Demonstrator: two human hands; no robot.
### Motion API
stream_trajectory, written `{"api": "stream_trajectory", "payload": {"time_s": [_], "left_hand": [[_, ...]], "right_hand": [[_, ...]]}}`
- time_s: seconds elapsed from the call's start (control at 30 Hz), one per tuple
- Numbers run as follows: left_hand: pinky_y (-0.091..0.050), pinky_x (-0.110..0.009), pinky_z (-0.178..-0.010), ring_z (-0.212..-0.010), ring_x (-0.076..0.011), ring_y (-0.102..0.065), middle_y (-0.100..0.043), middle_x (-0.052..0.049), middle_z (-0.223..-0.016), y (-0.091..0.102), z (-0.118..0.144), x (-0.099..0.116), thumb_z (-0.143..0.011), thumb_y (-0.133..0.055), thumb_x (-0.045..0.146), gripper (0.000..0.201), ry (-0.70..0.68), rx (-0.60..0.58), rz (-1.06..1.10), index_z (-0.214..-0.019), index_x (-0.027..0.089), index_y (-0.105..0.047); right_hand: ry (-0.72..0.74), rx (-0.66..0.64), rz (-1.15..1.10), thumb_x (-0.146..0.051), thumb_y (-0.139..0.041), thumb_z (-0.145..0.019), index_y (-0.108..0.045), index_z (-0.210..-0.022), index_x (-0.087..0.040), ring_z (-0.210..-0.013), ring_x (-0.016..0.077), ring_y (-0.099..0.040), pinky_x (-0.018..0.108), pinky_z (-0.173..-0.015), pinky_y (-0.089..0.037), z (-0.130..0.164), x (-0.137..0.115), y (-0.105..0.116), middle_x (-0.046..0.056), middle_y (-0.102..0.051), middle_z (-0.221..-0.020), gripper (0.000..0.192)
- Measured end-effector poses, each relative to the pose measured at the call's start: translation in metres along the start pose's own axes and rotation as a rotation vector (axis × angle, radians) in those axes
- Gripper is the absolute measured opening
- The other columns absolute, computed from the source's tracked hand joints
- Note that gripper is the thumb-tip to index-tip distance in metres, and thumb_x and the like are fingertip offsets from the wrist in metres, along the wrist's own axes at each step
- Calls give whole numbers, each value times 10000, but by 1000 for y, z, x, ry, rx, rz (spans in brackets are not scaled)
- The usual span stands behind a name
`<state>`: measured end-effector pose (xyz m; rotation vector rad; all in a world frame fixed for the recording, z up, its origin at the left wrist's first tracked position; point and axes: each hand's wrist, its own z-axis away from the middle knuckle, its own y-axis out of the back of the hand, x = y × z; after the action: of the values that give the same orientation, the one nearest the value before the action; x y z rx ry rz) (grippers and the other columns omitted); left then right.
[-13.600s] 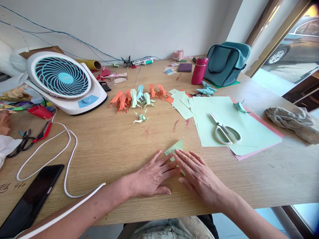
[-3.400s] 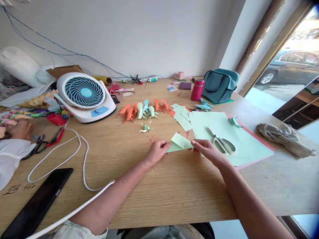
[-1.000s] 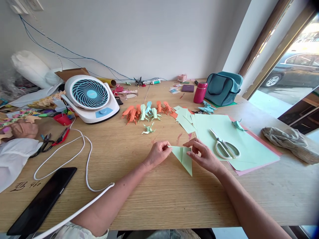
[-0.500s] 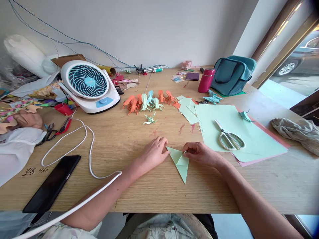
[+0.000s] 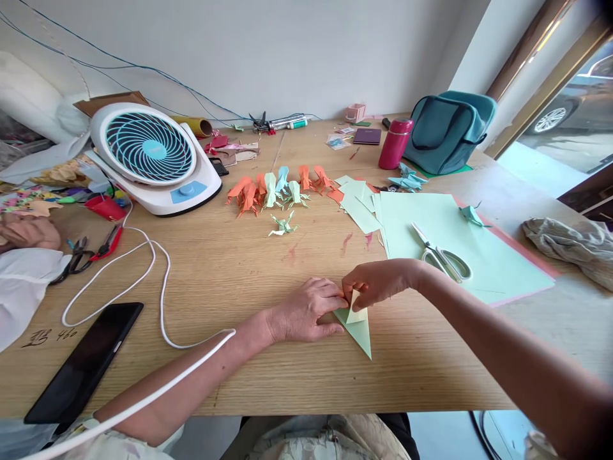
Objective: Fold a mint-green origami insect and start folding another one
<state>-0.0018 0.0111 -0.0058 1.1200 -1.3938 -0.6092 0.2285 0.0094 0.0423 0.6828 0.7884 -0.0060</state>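
Observation:
A light green sheet of paper, folded to a triangle, lies on the wooden table with one point toward me. My left hand rests flat at its left side, fingers stretched out and fingertips touching the paper. With bent fingers my right hand pinches the paper's upper part, where a flap stands raised. The fingers hide the top edge. Beyond my hands stands a small folded green paper figure, with several orange, green and blue paper figures in a row behind it.
White-handled scissors lie on large green sheets at right. Smaller green sheets, a pink bottle and a teal bag are farther back. At left are a fan, a phone, a white cable and another person's hand.
My right hand has moved left over the paper, pulling its flap toward the left hand. My left hand has flattened and slid onto the paper's left side. The view has shifted slightly.

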Motion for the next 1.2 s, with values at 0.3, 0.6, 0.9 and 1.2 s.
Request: {"api": "stream_trajectory", "payload": {"time_s": [0.3,0.6,0.9,1.2], "left_hand": [[-358,-389,-998,-1085,-234,-547,-654,-72,-1159,-2,0,-3,-908,-618,401,302,17,6,18,-1116,182,-630],[-358,-385,-943,-1020,-221,-551,-668,-73,-1055,-4,-4,1,-930,-591,384,254,27,48,-47,-1074,185,-654],[-384,-352,-823,-894,-204,-511,-634,-60,-940,-7,-8,5,-908,-625,401,229,120,104,-47,-953,190,-701],[-396,-328,-816,-865,-181,-536,-644,-41,-899,-11,-9,4,-918,-632,346,178,214,153,79,-932,182,-700]], "right_hand": [[-129,-244,248,-347,-703,-712,-752,-1059,-213,-725,182,-613,270,-599,-389,-12,-19,13,18,-733,-914,376],[-187,101,319,-305,-734,-683,-776,-860,-211,-709,210,-634,294,-581,-410,11,-11,-3,59,-699,-838,204],[-166,262,299,-384,-704,-790,-743,-887,-167,-907,260,-650,356,-764,-470,23,-8,-9,98,-645,-1012,241],[-152,380,333,-418,-689,-825,-696,-839,-172,-875,252,-622,362,-732,-470,27,-3,-18,91,-636,-940,247]]}}
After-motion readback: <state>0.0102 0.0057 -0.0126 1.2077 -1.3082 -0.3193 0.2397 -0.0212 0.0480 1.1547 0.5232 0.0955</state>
